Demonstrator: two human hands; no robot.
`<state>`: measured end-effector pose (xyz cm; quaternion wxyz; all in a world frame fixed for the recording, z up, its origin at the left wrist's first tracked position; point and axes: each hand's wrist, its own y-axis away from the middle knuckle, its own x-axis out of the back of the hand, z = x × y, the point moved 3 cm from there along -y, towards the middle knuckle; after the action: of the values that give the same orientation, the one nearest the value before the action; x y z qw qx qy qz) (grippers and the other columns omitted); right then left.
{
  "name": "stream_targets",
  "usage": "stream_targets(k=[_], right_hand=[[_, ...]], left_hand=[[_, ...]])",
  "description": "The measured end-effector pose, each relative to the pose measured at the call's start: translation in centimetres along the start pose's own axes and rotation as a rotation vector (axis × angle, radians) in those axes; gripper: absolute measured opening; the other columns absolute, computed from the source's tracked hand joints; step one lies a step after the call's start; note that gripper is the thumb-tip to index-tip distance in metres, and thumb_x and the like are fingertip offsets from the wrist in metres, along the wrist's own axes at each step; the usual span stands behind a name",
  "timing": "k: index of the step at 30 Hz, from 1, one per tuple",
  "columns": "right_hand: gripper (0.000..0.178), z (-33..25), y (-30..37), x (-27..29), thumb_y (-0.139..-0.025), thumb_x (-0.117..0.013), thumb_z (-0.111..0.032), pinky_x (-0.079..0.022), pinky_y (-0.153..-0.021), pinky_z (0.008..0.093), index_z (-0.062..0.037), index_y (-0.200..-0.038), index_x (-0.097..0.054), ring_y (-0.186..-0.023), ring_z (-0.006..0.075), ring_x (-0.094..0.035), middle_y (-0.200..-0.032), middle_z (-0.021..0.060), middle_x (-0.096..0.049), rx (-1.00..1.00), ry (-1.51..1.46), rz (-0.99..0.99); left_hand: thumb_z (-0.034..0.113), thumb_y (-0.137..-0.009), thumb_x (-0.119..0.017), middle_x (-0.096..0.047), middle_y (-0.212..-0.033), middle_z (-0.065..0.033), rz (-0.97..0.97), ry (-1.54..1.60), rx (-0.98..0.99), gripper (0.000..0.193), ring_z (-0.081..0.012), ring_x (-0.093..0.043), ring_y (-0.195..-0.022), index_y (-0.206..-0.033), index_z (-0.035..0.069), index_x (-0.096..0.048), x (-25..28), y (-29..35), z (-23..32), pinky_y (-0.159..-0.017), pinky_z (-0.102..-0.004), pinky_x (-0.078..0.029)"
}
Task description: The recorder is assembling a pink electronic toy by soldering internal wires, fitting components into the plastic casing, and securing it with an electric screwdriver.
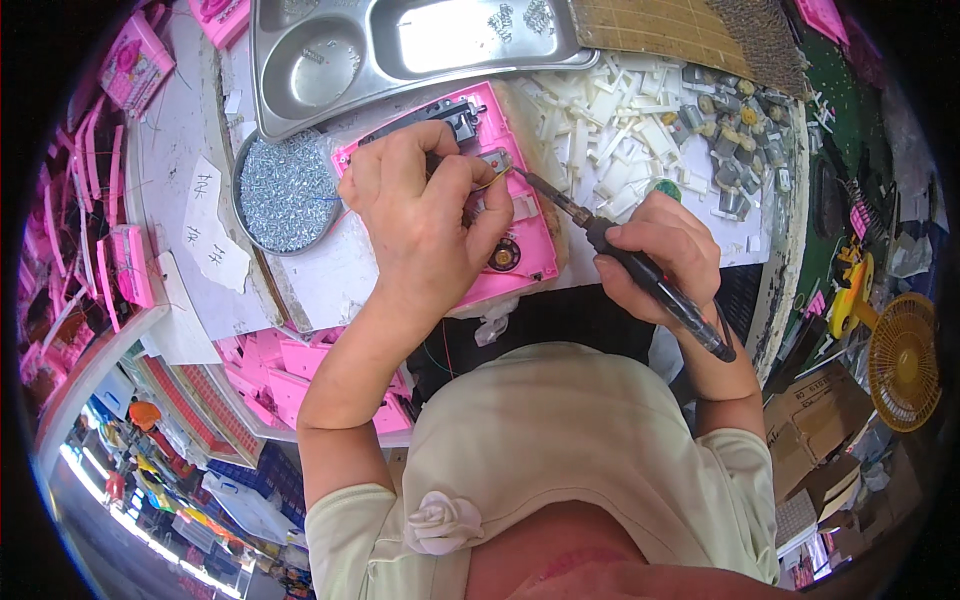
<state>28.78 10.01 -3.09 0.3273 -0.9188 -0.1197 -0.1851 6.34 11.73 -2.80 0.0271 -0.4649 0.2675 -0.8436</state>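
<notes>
A pink plastic housing (535, 228) lies on the table in front of me, its inner side up. A dark strip-shaped part (462, 122) sits along its far edge, and a small round speaker (505, 255) is near its closer edge. My left hand (420, 215) rests over the housing, thumb and forefinger pinched on a thin wire (492, 184). My right hand (668, 250) grips the black handle of a soldering iron (655, 278). The iron's tip points left, reaching the housing beside the left fingertips. Contact at the tip is too small to make out.
A metal compartment tray (375, 92) stands at the back. Left of the housing is a round dish of small screws (288, 190). White plastic pieces (605, 120) and grey motor-like parts (738, 140) are heaped at right. Pink housings (285, 370) are stacked nearby; a yellow fan (903, 362) stands far right.
</notes>
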Motion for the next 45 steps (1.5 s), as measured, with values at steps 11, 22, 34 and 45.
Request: stream_targets(k=[11,22,34,45], right_hand=[[0.037,0.1,0.0,-0.3,-0.069,-0.083,0.001,-0.040,-0.049,0.0321,-0.0037,-0.103,-0.068,-0.054,0.0215,-0.053,-0.067,0.0050,-0.058,0.005,-0.006,-0.006],[0.033,0.0,-0.4,0.6,-0.076,-0.079,0.003,-0.041,-0.053,0.0331,0.0004,-0.104,-0.062,-0.058,0.0221,-0.055,-0.070,0.0087,-0.061,-0.008,0.016,-0.051],[0.040,0.4,-0.9,1.3,-0.068,-0.084,0.002,-0.039,-0.048,0.0315,-0.0023,-0.103,-0.067,-0.053,0.0213,-0.052,-0.066,0.0054,-0.058,0.015,0.014,-0.001],[0.031,0.2,-0.3,1.6,-0.077,-0.080,-0.001,-0.041,-0.053,0.0323,-0.0008,-0.104,-0.064,-0.057,0.0206,-0.054,-0.071,0.0076,-0.062,-0.013,0.018,-0.025]], left_hand=[[0.015,-0.065,-0.083,-0.059,-0.099,-0.0028,-0.023,-0.007,0.002,0.019,-0.0253,-0.052,-0.094,-0.079,0.014,-0.070,0.1,-0.1,0.1,-0.083,-0.0413,-0.031],[0.015,-0.066,-0.083,-0.058,-0.099,-0.0031,-0.027,-0.024,0.006,0.019,-0.0256,-0.052,-0.095,-0.080,0.014,-0.070,0.2,-0.1,0.1,-0.083,-0.0415,-0.031],[0.017,-0.067,-0.082,-0.059,-0.100,-0.0022,-0.045,-0.041,0.017,0.019,-0.0256,-0.052,-0.097,-0.081,0.015,-0.068,0.2,0.0,0.1,-0.084,-0.0417,-0.031],[0.017,-0.069,-0.082,-0.058,-0.100,-0.0026,-0.065,-0.057,0.030,0.018,-0.0252,-0.052,-0.098,-0.081,0.016,-0.068,0.4,-0.1,0.4,-0.085,-0.0413,-0.030]])
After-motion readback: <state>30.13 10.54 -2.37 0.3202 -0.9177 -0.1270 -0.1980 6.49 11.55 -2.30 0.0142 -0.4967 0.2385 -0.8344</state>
